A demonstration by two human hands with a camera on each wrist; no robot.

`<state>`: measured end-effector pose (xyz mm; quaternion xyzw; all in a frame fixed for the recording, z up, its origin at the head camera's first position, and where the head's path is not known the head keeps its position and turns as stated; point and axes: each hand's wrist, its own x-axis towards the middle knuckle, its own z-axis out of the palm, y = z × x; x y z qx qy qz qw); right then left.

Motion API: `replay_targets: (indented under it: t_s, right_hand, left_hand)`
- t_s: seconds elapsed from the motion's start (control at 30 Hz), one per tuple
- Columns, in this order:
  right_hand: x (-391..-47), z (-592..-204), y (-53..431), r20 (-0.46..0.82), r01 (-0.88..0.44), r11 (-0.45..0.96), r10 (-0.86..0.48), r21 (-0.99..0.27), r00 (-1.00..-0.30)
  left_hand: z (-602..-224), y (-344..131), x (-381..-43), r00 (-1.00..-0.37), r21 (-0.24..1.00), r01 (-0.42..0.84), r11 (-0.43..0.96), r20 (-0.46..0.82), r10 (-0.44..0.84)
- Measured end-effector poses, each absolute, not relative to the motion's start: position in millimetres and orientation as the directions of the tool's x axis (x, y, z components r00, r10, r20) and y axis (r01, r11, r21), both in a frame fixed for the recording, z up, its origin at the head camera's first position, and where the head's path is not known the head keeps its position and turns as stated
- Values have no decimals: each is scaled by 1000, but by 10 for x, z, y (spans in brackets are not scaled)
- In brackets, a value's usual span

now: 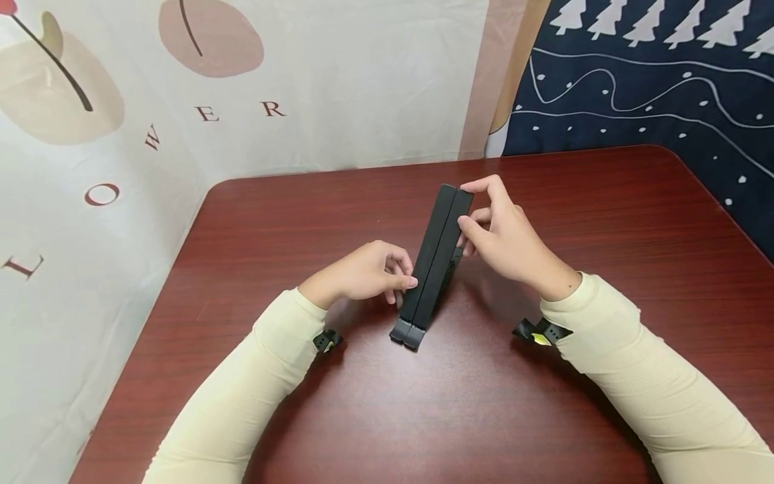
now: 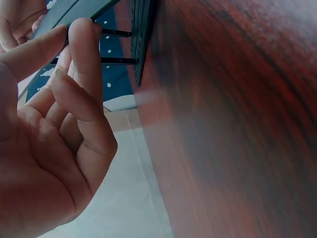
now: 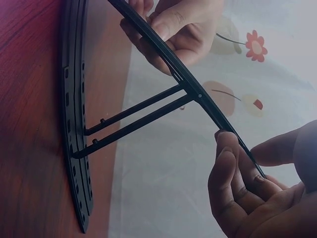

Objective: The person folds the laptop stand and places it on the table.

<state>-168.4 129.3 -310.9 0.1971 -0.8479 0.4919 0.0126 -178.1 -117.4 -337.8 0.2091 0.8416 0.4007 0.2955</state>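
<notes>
The left hand (image 1: 370, 272) and right hand (image 1: 510, 238) pinched the black stand (image 1: 424, 275) upon the table (image 1: 363, 417), its two-part top (image 1: 448, 235) raised but unspread, though whether its struts (image 3: 138, 124) had seated was hard to tell.

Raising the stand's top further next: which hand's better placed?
Right, probably: the right hand pinches the top near its high far end, likely better leverage. The left hand holds it lower down.

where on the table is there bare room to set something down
On the table, bare patches lie between the pale sleeves, left of the left hand, and right of the right hand. It is crowded between the hands, where the black folding stand takes up the space.
</notes>
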Motion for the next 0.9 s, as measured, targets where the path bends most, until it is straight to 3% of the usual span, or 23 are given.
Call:
replay_targets:
  t_s: [0.9]
  right_hand:
    - [-1666, -3078, 1300, 186, -308, 426, -303, -851, -934]
  left_hand:
    - [-3381, -1185, -1823, -762, 788, 99, 608, -333, 556]
